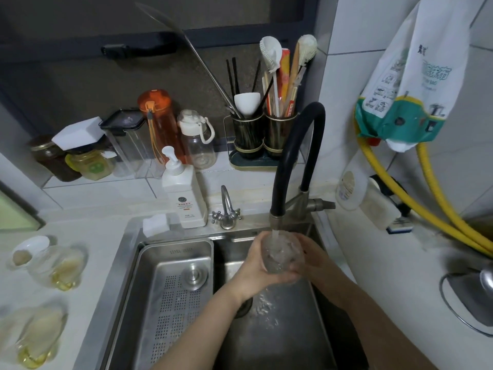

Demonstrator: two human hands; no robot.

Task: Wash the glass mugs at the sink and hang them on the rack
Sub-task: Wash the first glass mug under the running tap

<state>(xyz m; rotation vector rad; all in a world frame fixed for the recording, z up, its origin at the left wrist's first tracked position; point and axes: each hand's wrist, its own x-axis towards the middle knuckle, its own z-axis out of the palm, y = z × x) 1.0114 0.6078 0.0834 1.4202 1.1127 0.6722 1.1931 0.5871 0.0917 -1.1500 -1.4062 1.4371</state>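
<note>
Both forearms enter from 6 o'clock and meet over the right basin of the sink (266,343). The left hand (253,265) wraps its fingers around the left side of a glass mug (281,253); the right hand (312,259) clasps the opposite side. The mug is held mouth-up, directly under the spout of the black hose faucet (296,156), and the water stream (276,235) runs into it. Water splashes on the basin floor below, at 6 o'clock of the mug.

At 9 o'clock of the hands, a perforated steel tray (170,295) fills the left basin, with a round drain plug (194,273) lying on it. Further toward 9 o'clock, on the white counter, lie several clear glass vessels (60,268), blurred.

Behind the sink at 12 o'clock stand a small steel tap (226,206), a white pump bottle (185,193) and a white sponge (156,224). On the ledge beyond: jars, an orange bottle (157,121), a clear bottle with white cap (197,140), and a utensil holder (262,137) crowded with chopsticks and brushes.

At 2 o'clock, yellow hoses (426,209) and a hanging bag (410,84) occupy the wall.
</note>
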